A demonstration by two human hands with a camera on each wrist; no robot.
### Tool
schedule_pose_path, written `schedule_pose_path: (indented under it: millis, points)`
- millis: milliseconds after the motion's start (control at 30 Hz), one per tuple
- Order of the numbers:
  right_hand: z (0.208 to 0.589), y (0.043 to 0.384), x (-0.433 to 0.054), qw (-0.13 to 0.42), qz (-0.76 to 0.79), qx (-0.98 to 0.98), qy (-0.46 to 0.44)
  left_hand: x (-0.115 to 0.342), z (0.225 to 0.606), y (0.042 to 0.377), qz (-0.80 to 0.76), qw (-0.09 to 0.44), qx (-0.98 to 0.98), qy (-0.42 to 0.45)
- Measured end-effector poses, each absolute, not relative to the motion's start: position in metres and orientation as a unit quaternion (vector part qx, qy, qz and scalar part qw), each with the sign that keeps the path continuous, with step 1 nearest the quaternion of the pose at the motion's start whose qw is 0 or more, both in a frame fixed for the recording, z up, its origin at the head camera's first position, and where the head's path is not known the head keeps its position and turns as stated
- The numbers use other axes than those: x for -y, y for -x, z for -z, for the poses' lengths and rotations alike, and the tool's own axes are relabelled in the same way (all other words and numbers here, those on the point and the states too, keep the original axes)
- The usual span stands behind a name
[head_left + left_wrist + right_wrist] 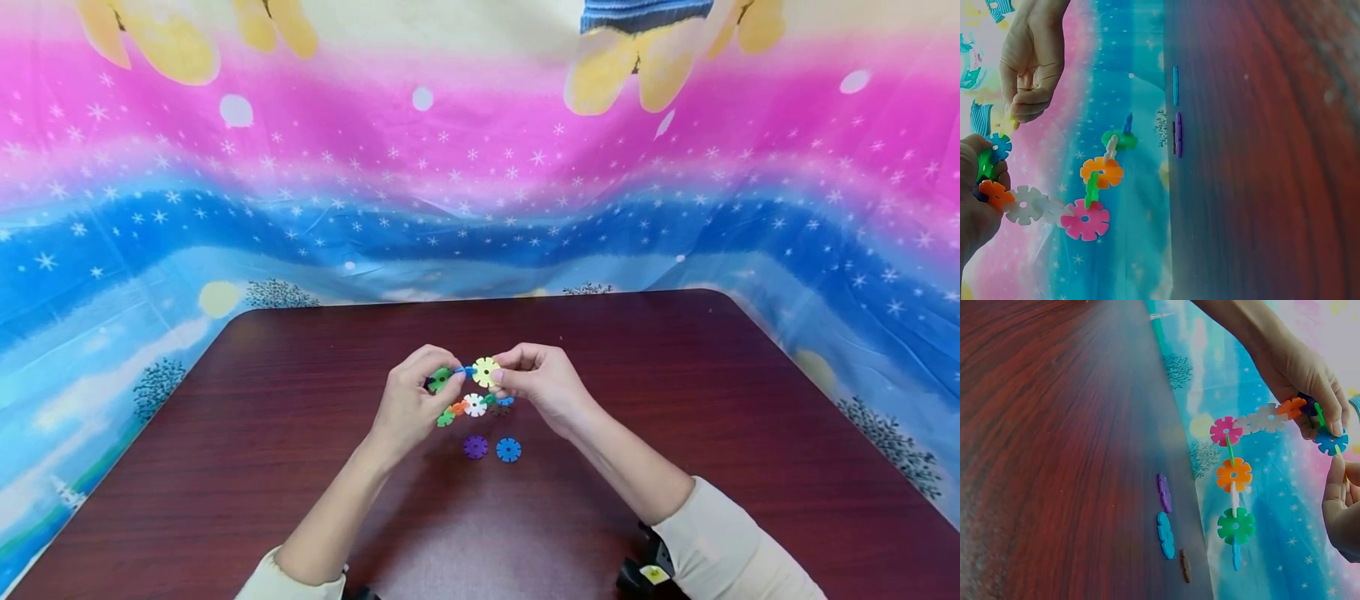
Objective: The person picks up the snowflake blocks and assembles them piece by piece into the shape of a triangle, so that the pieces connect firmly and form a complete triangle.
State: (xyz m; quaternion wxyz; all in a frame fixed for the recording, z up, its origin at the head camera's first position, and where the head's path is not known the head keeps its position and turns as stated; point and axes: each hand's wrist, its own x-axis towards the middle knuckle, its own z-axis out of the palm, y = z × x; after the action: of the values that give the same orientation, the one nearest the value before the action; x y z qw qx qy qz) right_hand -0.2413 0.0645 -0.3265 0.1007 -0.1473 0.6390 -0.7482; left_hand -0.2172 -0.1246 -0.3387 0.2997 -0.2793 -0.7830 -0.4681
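Note:
My left hand (405, 400) grips one end of a chain of slotted plastic snowflake discs, at a green disc (437, 384). A blue disc (1324, 445) sticks out past the left fingertips. My right hand (547, 387) pinches a yellow disc (481, 378) between thumb and fingers, its edge right at the blue disc's rim. From the left hand the chain hangs in a curve above the table: an orange disc (994, 199), pale discs, a pink disc (1075, 225), another orange disc (1225, 481), a white one, a green disc (1227, 529) and a blue one at the bottom.
Loose on the dark wooden table (300, 467) lie a purple disc (471, 455), a blue disc (504, 457) and a brown disc (1185, 567). A patterned cloth (465, 183) hangs behind the table's far edge. Black gear (637, 575) shows beneath the right sleeve.

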Motion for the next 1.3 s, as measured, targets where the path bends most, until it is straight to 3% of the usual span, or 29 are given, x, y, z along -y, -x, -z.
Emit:
schedule_pose_path:
  millis: [367,867,1300]
  points:
    - [0.323,0.244,-0.064,0.103,0.722,-0.668,0.149,0.125,0.341,0.218,0.48,0.274,0.783,0.287]
    - [0.321,0.247,-0.072,0.126,0.669,-0.703,0.208,0.13,0.337,0.217,0.469,0.282,0.793,0.268]
    - [0.333,0.264,-0.074,0.061,0.655,-0.723,0.212,0.138,0.333,0.216,0.459,0.3,0.796,0.257]
